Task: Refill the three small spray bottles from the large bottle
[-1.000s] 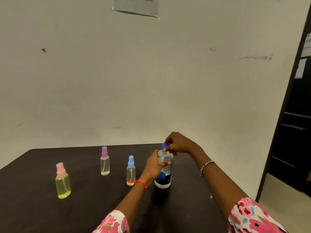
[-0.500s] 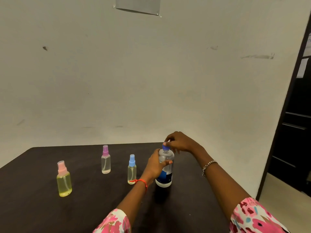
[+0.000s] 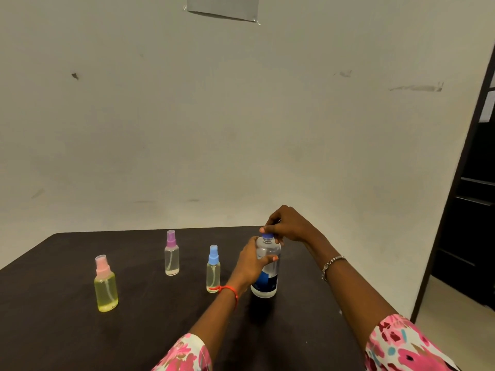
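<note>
Four bottles in all: three small sprayers, namely the pink sprayer (image 3: 105, 287), purple sprayer (image 3: 171, 257) and blue sprayer (image 3: 213, 271), and one big bottle (image 3: 267, 282) bearing one cap (image 3: 267, 236). One worktop (image 3: 53, 330). Two grips: left grip (image 3: 250, 263), right grip (image 3: 289, 223). Two wrist ornaments: one red band (image 3: 229, 290), one bracelet (image 3: 332, 263). Two sleeves: left sleeve (image 3: 184, 354), right sleeve (image 3: 401, 346). One paper (image 3: 223, 8) on one wall (image 3: 241, 116). One dark doorway (image 3: 476, 210).

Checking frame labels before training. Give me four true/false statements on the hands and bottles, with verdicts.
1. The left hand grips the large bottle round its body. True.
2. The right hand hangs idle. False: it pinches the large bottle's blue cap.
3. The pink-capped spray bottle lies on its side. False: it stands upright.
4. The purple-capped spray bottle stands farthest from the person of the three. True.
</note>
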Motion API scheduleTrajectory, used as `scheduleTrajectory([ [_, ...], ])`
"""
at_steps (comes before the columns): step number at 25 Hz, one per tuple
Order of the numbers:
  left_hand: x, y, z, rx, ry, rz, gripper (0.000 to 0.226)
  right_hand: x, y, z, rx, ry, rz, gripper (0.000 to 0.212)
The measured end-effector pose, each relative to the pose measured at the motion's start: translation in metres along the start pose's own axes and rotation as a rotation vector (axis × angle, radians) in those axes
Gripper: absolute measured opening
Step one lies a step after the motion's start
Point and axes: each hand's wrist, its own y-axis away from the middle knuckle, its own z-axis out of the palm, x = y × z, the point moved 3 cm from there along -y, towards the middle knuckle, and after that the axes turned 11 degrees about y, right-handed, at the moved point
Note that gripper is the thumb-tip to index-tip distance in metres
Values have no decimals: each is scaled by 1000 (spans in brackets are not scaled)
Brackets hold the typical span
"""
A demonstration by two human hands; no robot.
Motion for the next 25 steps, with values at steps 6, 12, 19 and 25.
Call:
scheduleTrajectory([
  [6, 0, 1, -1, -6, -20, -15, 50, -3, 3, -6, -143, 65, -70, 27],
  [12, 0, 2, 0, -7, -16, -27, 54, -6, 7, -6, -217, 122, -119, 29],
  [19, 1, 5, 1, -11, -6, -56, 57, -6, 9, -2, -220, 146, -125, 30],
  [25, 7, 10, -2, -69, -88, -196, 94, -12, 15, -4, -246, 229, -110, 36],
])
